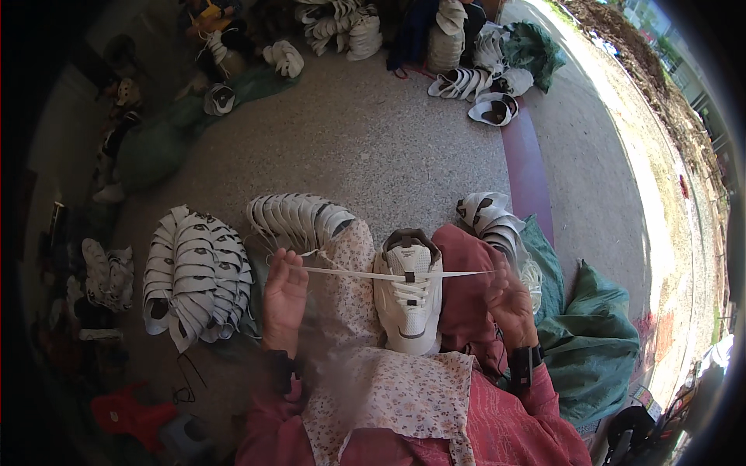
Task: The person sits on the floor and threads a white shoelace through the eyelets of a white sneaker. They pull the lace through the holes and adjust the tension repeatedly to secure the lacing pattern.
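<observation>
A white sneaker [408, 314] stands between my knees, its toe toward me and partly laced. From its upper eyelets a flat white shoelace [350, 272] stretches out taut to both sides. My left hand [285, 295] grips one end of it, fingers closed and raised; a bit of lace end sticks out past them. On the other side my right hand [509, 303] pinches the opposite end, its fingers slightly blurred. The sneaker's tongue shows above the lace, and neither hand touches the shoe body.
Nested stacks of white shoe uppers [194, 272] lie at my left, with another row [299, 213] beyond my left knee and more [493, 217] past my right knee. Green sacks [587, 342] lie at my right. A red object [132, 415] sits lower left. Other people work at the far left.
</observation>
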The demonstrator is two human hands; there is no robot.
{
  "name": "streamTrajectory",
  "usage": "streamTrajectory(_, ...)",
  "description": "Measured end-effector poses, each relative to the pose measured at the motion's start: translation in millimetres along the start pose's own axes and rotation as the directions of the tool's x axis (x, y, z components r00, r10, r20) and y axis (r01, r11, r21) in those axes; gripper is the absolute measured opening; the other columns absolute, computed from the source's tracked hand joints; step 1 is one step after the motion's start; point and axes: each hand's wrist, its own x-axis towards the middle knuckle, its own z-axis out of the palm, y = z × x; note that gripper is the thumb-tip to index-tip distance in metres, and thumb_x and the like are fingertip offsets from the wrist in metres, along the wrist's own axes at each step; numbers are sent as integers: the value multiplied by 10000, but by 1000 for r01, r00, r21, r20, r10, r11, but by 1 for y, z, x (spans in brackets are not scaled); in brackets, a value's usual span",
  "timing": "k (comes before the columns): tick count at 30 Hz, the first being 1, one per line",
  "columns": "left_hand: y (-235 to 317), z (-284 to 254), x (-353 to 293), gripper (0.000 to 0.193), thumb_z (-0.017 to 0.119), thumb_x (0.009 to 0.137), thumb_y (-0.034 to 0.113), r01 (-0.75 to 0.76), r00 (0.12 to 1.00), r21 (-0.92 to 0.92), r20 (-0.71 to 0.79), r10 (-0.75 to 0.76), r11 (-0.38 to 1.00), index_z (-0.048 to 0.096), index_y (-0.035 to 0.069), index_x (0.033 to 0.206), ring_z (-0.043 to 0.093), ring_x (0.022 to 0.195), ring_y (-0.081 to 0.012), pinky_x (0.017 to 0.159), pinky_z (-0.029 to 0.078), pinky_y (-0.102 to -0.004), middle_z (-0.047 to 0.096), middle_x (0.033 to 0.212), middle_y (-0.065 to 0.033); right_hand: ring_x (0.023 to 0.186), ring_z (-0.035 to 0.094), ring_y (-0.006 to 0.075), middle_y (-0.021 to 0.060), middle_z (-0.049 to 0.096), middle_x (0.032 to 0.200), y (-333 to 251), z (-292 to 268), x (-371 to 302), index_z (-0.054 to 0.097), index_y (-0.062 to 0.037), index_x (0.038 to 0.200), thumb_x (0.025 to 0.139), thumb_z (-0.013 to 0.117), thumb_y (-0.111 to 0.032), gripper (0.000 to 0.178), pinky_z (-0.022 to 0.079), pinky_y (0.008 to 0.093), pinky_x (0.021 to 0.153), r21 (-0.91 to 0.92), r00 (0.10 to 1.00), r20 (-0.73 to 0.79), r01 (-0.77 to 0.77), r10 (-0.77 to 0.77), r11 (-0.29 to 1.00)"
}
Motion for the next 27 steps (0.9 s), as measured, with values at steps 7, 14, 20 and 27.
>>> streamTrajectory(7,10,-53,-12,285,650,981,81,-11,999,-89,-54,6,996,643,110,1265,639,1160,-183,941,549,-351,690,1224,-30,769,626,126,38,719,962,-83,-77,-26,651,-59,1203,1027,595,-162,212,523,276,683,-48,961,-26,274,-276,961)
streamTrajectory(14,49,-35,-37,361,681,943,129,207,974,924,-224,16,321,625,46,1290,718,888,-228,735,542,-351,738,1031,-78,783,629,141,15,680,915,-83,-82,-30,666,-58,1166,1013,617,-138,180,562,297,754,-212,807,-397,383,-437,899)
streamTrajectory(20,10,65,-4,232,703,882,119,-492,867,832,494,-60,-255,698,36,1099,658,812,-324,727,506,-400,681,905,-123,513,427,87,-49,450,631,-141,-151,-5,661,-72,1084,1059,519,-136,158,354,256,478,67,937,-131,336,-325,940)
streamTrajectory(27,-83,142,29,128,730,881,64,-804,545,572,818,-183,163,718,27,1003,669,869,-254,789,529,-340,685,938,-103,577,523,48,-4,617,727,-38,19,26,732,-31,1122,1007,610,-207,243,388,229,496,-983,794,172,175,-583,-51)
